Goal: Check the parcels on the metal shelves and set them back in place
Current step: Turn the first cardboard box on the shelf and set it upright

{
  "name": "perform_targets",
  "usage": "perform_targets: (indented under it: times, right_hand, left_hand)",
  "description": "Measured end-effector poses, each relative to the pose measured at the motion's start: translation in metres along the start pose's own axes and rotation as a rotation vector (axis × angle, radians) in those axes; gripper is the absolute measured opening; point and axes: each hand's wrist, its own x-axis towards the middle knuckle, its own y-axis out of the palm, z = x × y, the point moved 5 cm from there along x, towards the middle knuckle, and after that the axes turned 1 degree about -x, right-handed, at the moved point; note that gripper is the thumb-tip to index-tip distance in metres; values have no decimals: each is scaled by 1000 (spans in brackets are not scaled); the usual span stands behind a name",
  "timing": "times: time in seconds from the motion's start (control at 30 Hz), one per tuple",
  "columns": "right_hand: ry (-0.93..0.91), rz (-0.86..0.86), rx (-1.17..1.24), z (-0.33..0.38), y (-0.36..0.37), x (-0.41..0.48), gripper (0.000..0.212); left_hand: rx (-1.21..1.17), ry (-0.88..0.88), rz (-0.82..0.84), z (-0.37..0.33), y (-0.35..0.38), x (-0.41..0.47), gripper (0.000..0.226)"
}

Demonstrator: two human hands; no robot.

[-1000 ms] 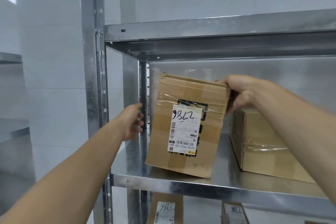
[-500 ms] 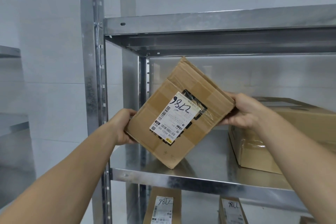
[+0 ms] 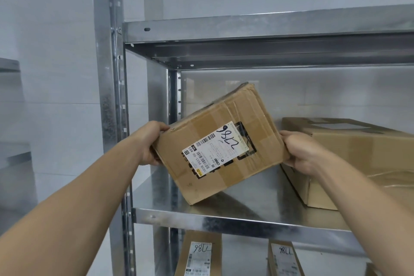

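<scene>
While tilted, taped parcel shows white label | left grip, right grip holding it

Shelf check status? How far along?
Done: nothing shows as checked; the big box sits on the shelf. In hand: the left hand and right hand hold the small box tilted over the shelf, label facing the camera. Left: set it back down. Two parcels stand below; whether they were checked, I cannot tell.

The big box runs off the right edge; fine print on the label is unreadable.
</scene>
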Motion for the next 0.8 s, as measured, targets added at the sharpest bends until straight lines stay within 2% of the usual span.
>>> perform_targets:
  times: [0.13,0.33,0.6,0.8]
  right_hand:
    - [24,20,-64,-15,-1,0,41]
    - [81,76,-121,-33,-5,-1,33]
    - [157,129,-30,-53,2,0,35]
    - [140,131,-17,-34,3,-1,29]
  left_hand:
    - [87,24,3,-10,4,2,18]
    - [219,53,-13,-22,8,0,22]
    - [316,53,-23,-26,15,6,25]
    - [379,25,-4,-29,19,5,26]
